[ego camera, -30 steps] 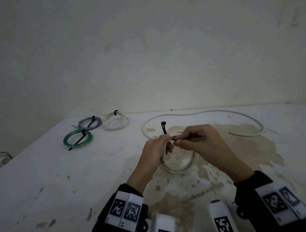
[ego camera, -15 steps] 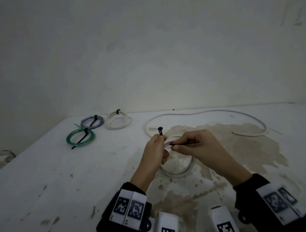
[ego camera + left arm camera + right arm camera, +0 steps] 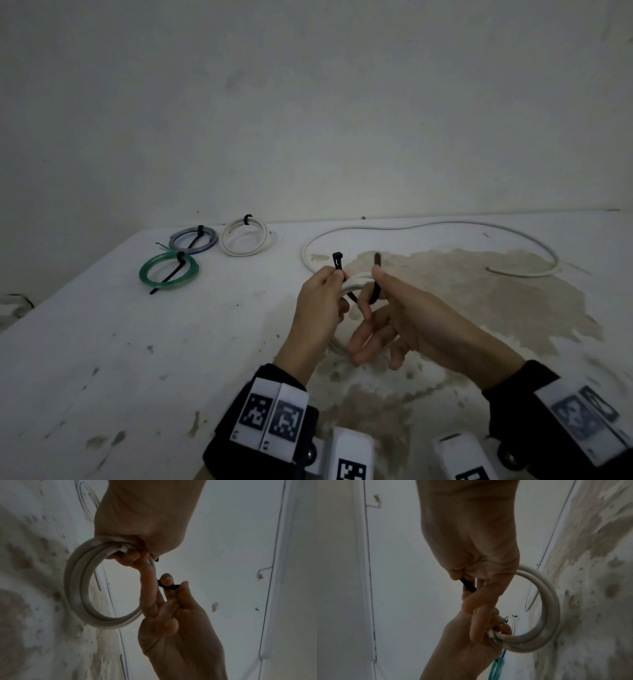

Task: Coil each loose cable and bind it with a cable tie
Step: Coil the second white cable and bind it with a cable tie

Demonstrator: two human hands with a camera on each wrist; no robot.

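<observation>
A white cable coil (image 3: 359, 279) of a few turns is held just above the stained table (image 3: 171, 342). My left hand (image 3: 337, 284) grips the coil at its top left, along with the head end of a black cable tie (image 3: 337, 261), which stands upright. My right hand (image 3: 375, 287) pinches the tie's tail between thumb and forefinger, its other fingers spread below. The tail tip points up. In the left wrist view the coil (image 3: 75, 588) hangs from my fingers while the right hand pinches the tie (image 3: 169, 586). The right wrist view shows the tie (image 3: 468, 585) and coil (image 3: 551, 601).
Three bound coils lie at the back left: green (image 3: 168, 272), purple-grey (image 3: 193, 238) and white (image 3: 244, 236). A long loose white cable (image 3: 445, 226) curves across the table behind my hands to the right. A wall stands right behind the table.
My right hand has swung the tie's tail from pointing right to pointing up and has spread its lower fingers. The left hand keeps its grip on the coil and the tie's head.
</observation>
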